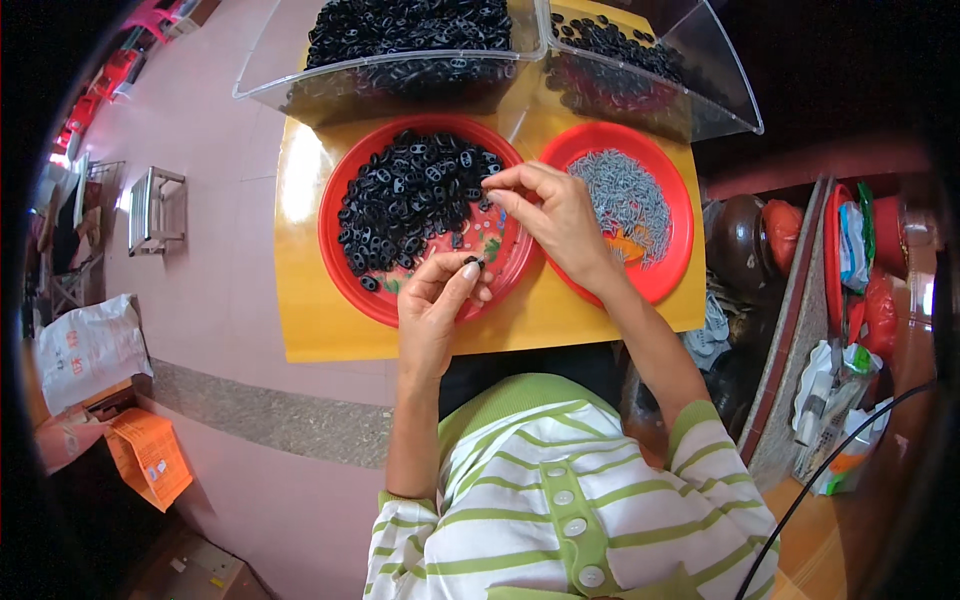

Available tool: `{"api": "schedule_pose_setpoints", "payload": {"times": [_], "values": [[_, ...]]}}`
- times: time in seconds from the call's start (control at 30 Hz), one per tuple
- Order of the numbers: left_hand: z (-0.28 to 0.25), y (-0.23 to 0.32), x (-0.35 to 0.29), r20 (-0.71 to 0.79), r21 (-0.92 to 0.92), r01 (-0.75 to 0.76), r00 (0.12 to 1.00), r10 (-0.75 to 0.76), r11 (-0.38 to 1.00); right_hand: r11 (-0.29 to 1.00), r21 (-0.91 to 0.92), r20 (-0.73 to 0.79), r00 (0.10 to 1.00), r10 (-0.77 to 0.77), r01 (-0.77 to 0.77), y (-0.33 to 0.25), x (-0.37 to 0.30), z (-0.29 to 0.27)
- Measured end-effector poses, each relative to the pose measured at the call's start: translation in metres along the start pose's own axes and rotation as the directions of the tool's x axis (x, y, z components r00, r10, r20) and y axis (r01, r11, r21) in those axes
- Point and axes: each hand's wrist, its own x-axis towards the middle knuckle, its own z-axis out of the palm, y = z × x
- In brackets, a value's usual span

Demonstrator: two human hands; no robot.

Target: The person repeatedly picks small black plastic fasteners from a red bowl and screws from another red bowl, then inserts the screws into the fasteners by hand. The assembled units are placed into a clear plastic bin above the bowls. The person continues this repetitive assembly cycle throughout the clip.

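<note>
My left hand (437, 292) pinches a small black plastic piece (476, 263) between thumb and fingertips, over the near rim of a round red tray (333, 272). Many loose black plastic pieces with two holes (412, 190) are heaped on the tray's left and far side. Above the tray's right side, my right hand (550, 210) has its thumb and forefinger closed together beside the heap. What lies between those fingertips is too small to make out. A second red tray (683, 232), holding a pile of small grey metal screws (625, 200), is just right of that hand.
Beyond the trays, a large clear bin (400, 62) holds more black pieces, and another clear bin (665, 100) beside it holds fewer. Everything stands on a yellow tabletop (320, 340). A metal stool (152, 212) is on the floor at left; jars and bags (745, 235) crowd the right.
</note>
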Motion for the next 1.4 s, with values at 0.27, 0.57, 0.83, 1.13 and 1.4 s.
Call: {"api": "schedule_pose_setpoints", "payload": {"times": [0.27,0.57,0.83,1.13,1.4], "values": [[-0.001,0.0,0.001,0.029,0.015,-0.022,0.999,0.022,1.0,0.837,-0.494,0.099,0.972,-0.213,0.234,0.015,0.02,0.02],[0.0,-0.001,0.001,0.019,0.005,-0.029,0.999,0.029,1.0,0.831,-0.533,0.102,0.987,-0.125,0.16,0.012,0.017,0.027],[-0.001,-0.003,0.001,0.018,-0.004,-0.058,0.998,0.058,0.998,0.844,-0.506,0.128,0.983,-0.133,0.18,0.008,0.011,0.03],[-0.002,-0.005,0.001,0.025,-0.002,-0.08,0.996,0.08,0.997,0.703,-0.578,0.241,0.909,-0.34,0.416,0.017,0.021,0.026],[-0.003,-0.005,0.001,0.054,-0.047,-0.091,0.994,0.094,0.995,0.797,-0.497,0.214,0.938,-0.272,0.344,0.017,0.019,0.021]]}}
